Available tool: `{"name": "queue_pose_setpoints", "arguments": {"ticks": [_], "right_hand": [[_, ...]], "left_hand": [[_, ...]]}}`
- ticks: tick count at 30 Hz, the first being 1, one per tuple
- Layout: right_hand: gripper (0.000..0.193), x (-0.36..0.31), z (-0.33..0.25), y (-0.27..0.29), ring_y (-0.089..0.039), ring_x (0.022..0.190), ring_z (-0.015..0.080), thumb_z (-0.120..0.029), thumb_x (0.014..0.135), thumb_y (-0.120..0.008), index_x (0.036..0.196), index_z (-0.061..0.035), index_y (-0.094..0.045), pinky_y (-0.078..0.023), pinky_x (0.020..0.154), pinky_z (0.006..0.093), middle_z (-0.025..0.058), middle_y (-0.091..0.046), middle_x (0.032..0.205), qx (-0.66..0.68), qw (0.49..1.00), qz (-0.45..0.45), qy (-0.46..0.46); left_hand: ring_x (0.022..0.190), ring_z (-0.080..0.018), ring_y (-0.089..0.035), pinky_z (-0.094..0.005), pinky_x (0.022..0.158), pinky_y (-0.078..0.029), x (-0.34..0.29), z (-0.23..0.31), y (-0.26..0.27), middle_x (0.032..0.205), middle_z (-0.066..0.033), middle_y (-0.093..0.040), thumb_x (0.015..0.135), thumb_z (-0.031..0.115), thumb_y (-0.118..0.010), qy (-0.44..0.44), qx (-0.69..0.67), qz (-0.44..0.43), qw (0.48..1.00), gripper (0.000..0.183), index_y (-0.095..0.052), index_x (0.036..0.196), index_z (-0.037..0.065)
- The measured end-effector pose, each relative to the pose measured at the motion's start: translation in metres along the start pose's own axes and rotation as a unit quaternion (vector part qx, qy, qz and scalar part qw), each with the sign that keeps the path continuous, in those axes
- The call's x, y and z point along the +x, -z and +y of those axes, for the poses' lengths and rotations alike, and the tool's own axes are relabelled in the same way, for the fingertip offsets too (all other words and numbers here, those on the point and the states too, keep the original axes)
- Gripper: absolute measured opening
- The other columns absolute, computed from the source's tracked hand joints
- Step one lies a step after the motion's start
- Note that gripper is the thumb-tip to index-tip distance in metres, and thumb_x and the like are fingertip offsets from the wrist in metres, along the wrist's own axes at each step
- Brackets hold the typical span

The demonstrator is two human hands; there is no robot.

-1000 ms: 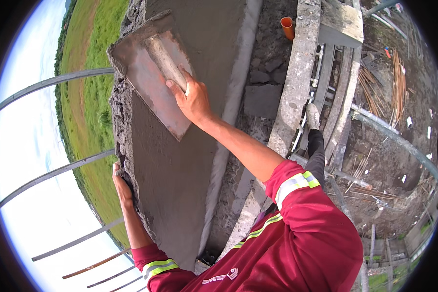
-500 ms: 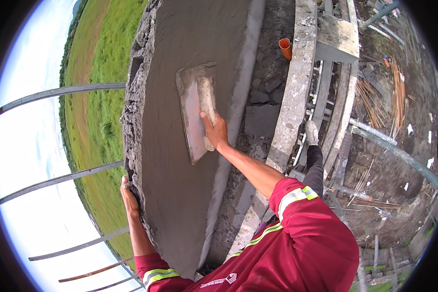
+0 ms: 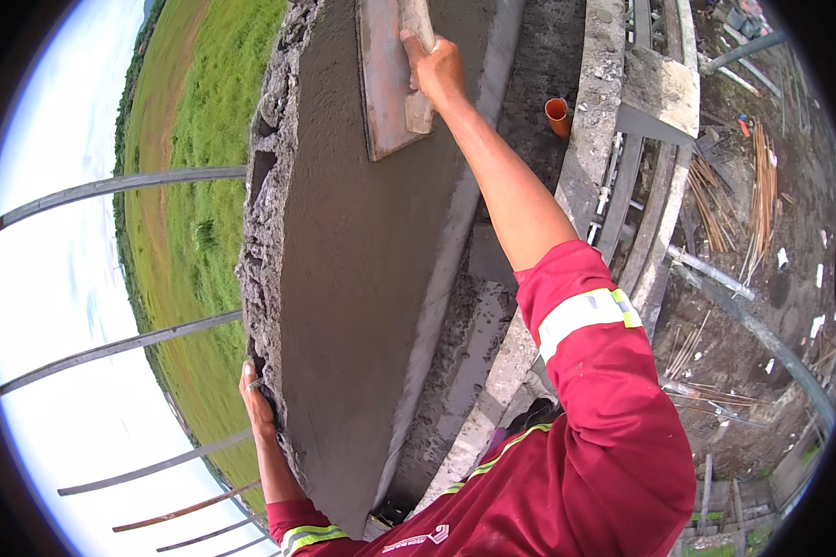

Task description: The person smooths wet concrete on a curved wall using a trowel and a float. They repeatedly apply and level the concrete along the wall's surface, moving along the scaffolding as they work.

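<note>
Right hand [image 3: 438,74] grasps trowel [image 3: 386,107], its long axis roughly along wall [image 3: 372,269]; left hand [image 3: 258,403], well apart, nearer the body, lies at rough edge [image 3: 271,218], grip not discernible.

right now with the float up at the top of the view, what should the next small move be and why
I'd probably draw the float toward the body along the plaster: the right hand holds it at long reach, and the left hand on the rough edge may offer support.
</note>
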State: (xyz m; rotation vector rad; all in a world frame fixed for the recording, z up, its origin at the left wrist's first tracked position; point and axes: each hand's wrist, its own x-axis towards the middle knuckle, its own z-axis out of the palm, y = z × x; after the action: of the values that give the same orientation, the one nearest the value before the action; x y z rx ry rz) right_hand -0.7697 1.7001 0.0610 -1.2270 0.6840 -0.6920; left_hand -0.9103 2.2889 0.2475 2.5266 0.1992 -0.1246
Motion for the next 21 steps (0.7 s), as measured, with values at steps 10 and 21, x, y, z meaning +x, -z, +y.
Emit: {"name": "queue_pose_setpoints", "arguments": {"ticks": [10, 21], "right_hand": [[0.036, -0.078, 0.129, 0.019, -0.055, 0.045, 0.0160, -0.031, 0.093, -0.068, 0.099, 0.0040, -0.067, -0.046, 0.043, 0.0332, 0.0076, -0.062, 0.065, 0.129, 0.973, 0.039, -0.188], [0.040, -0.308, 0.088, -0.020, -0.050, 0.046, 0.0112, -0.036, 0.098, -0.062, 0.100, 0.0038, -0.061, -0.043, 0.043, 0.0299, 0.0011, -0.051, 0.057, 0.133, 0.966, 0.002, -0.221]], "left_hand": [[0.116, -0.0211, -0.052, -0.0350, 0.105, -0.036, -0.007, 0.016, -0.008, 0.125, -0.0129, -0.061, 0.100, 0.049, -0.048, -0.020, 0.014, 0.004, 1.000, 0.064, -0.056, 0.130, -0.008], [0.106, -0.0190, -0.054, -0.0337, 0.099, -0.040, -0.011, 0.031, -0.013, 0.116, -0.0093, -0.064, 0.102, 0.050, -0.041, -0.035, -0.031, -0.036, 0.998, 0.060, -0.061, 0.122, -0.003]]}}
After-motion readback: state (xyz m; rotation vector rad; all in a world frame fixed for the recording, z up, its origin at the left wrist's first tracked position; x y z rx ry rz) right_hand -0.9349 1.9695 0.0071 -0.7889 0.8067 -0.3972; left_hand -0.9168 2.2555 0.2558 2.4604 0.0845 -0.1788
